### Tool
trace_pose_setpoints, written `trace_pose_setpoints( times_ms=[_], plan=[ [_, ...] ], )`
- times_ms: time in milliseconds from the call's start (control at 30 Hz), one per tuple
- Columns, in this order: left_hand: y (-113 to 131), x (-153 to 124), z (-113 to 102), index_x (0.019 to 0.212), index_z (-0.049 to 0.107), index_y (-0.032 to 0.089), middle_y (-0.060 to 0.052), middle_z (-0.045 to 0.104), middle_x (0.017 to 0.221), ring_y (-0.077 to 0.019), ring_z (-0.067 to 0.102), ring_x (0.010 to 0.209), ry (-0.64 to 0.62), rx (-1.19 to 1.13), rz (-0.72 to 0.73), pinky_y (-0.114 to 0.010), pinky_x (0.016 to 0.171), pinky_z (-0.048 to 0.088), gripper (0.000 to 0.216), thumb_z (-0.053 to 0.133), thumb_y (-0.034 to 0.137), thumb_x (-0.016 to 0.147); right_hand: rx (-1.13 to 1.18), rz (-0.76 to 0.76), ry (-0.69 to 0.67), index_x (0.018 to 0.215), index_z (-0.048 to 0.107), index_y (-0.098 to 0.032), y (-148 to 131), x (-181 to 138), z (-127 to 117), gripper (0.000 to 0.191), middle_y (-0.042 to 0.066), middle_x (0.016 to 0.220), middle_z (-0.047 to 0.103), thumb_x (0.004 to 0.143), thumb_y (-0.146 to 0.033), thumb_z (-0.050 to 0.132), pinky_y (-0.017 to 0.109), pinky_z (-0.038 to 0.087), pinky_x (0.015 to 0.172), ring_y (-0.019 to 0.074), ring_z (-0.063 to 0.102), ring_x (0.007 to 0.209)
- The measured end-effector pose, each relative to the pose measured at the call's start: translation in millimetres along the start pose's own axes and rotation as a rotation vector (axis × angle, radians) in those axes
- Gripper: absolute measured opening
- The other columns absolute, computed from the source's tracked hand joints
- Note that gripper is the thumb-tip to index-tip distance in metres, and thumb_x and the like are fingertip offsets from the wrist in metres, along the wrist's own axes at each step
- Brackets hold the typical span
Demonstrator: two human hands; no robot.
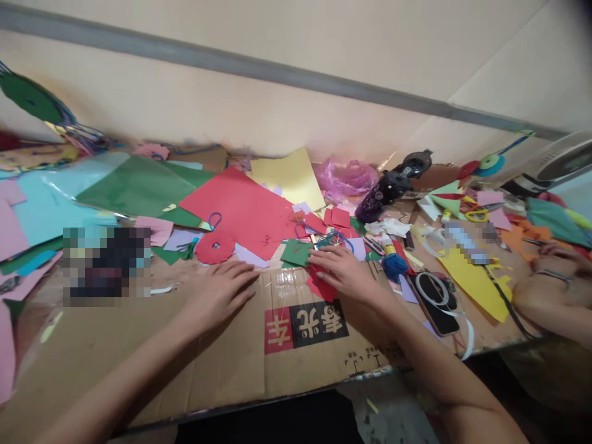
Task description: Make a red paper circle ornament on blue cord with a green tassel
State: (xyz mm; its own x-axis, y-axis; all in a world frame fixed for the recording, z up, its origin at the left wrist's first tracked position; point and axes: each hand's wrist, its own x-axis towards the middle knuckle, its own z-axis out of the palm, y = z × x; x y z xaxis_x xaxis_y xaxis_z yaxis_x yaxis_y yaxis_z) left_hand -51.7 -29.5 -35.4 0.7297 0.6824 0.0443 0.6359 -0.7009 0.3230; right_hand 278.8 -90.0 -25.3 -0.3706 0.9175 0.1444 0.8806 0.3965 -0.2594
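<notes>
Lying on the cardboard [222, 364], the left hand [219, 287] is resting with fingers loosely open, near a red disc [203, 248]. The right hand [345, 271] is covering part of a red scrap [318, 288] beside green paper [293, 253]; whether its fingers are gripping anything, I cannot tell.

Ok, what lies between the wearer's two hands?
In the head view, cardboard beside the left hand, then green paper and red paper by the right hand.
</notes>
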Motion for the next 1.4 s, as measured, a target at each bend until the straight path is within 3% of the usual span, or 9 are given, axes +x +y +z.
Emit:
trace_pose_setpoints(
  times_ms=[367,467,567,667,767,967,1100,1233,1400],
  plan=[
    [22,-12,-12,0.126,0.064,0.026,-0.009,0.059,0.14,-0.0275,0.056,0.124,-0.078,-0.145,-0.018,-0.043,0.102,0.04,0.035,0.051,0.033,0.094,0.086,-0.112,0.086,0.121,0.068,-0.029,8,-7,4,0.03,0.007,0.119,0.072,0.097,-0.03,0.049,0.049,0.055,0.091,0.0271,0.066,0.108],
    [7,-5,-21,0.12,0.067,0.024,-0.009,0.066,0.129,-0.0264,0.059,0.119,-0.016,-0.19,-0.074,-0.039,0.098,0.042,0.031,0.053,0.029,0.093,0.086,-0.21,0.094,0.119,0.068,-0.029,0,7,6,0.03,0.007,0.117,0.073,0.097,-0.03,0.048,0.047,0.057,0.084,0.0269,0.068,0.104],
    [-19,3,-38,0.111,0.07,0.022,-0.01,0.072,0.111,-0.0264,0.064,0.106,0.076,-0.103,-0.27,-0.039,0.091,0.044,0.027,0.051,0.031,0.094,0.102,-0.3,0.126,0.118,0.068,-0.028,-20,24,5,0.029,0.007,0.114,0.074,0.098,-0.028,0.048,0.044,0.057,0.083,0.0258,0.069,0.103],
    [-47,7,-52,0.113,0.068,0.021,-0.012,0.069,0.118,-0.029,0.06,0.112,0.202,0.085,-0.473,-0.041,0.094,0.041,0.028,0.052,0.029,0.092,0.119,-0.381,0.133,0.117,0.068,-0.026,-40,39,7,0.028,0.006,0.112,0.075,0.098,-0.023,0.047,0.043,0.055,0.086,0.0245,0.069,0.102],
    [-67,5,-54,0.111,0.067,0.017,-0.016,0.068,0.115,-0.0331,0.058,0.113,0.185,0.232,-0.612,-0.044,0.092,0.041,0.03,0.056,0.035,0.089,0.116,-0.419,0.12,0.114,0.069,-0.024,-52,49,11,0.028,0.007,0.111,0.075,0.097,-0.02,0.047,0.044,0.055,0.085,0.0247,0.069,0.099],
    [-81,1,-45,0.096,0.068,0.017,-0.016,0.07,0.109,-0.031,0.06,0.11,0.137,0.263,-0.654,-0.041,0.087,0.042,0.021,0.051,0.026,0.089,0.138,-0.377,0.116,0.113,0.07,-0.025,-50,52,18,0.028,0.009,0.111,0.075,0.097,-0.02,0.048,0.046,0.055,0.086,0.0261,0.068,0.1],
    [-83,2,-48,0.085,0.067,0.018,-0.012,0.071,0.1,-0.0279,0.062,0.101,0.28,0.049,-0.659,-0.039,0.084,0.043,0.018,0.05,0.024,0.086,0.199,-0.352,0.114,0.113,0.069,-0.026,-48,52,14,0.026,0.007,0.11,0.075,0.096,-0.021,0.05,0.046,0.055,0.086,0.0258,0.068,0.1],
    [-68,10,-50,0.079,0.062,0.018,-0.005,0.069,0.086,-0.0197,0.061,0.084,0.427,-0.531,-0.579,-0.032,0.077,0.046,0.013,0.057,0.03,0.081,0.339,-0.243,0.11,0.115,0.069,-0.027,-58,60,3,0.026,0.008,0.113,0.074,0.097,-0.025,0.05,0.043,0.055,0.088,0.0247,0.069,0.102],
    [-22,22,-44,0.079,0.061,0.017,-0.002,0.063,0.079,-0.0147,0.055,0.074,0.366,-1.105,-0.462,-0.029,0.072,0.043,0.029,0.069,0.044,0.073,0.684,0.055,0.112,0.112,0.07,-0.023,-78,81,2,0.027,0.008,0.109,0.074,0.093,-0.037,0.057,0.038,0.056,0.083,0.0229,0.07,0.094]
  ],
)
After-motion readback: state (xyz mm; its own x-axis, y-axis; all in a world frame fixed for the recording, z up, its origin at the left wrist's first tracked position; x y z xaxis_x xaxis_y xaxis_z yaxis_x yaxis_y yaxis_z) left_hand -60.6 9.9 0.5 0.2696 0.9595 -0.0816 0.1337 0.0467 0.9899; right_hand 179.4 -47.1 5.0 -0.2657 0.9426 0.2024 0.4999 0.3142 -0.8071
